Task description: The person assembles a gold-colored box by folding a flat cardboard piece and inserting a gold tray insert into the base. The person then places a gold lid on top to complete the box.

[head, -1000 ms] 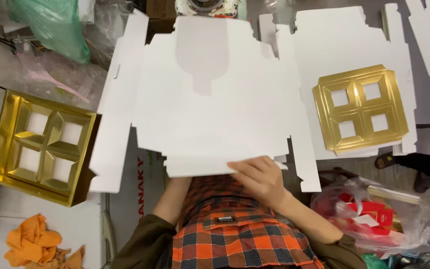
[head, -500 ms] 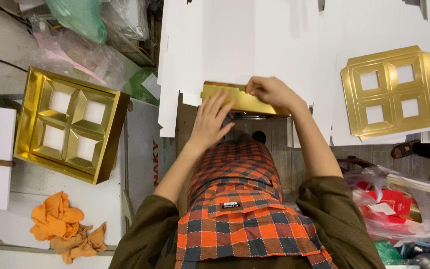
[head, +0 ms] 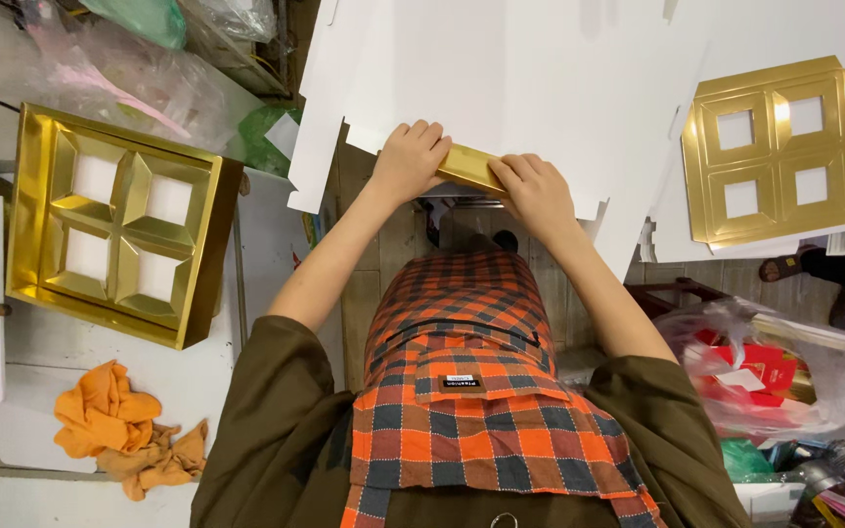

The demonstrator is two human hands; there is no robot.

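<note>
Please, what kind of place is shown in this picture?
Probably a small workshop where gift boxes are put together by hand. Flat white die-cut cardboard lies on the work surface, gold four-window trays sit at both sides, and both hands press a gold flap.

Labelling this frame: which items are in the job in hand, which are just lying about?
In hand:
left hand
right hand
gold strip
white die-cut card sheet

Lying about:
folded gold four-window tray
flat gold four-window insert
orange rag
plastic bag with red packs
</note>
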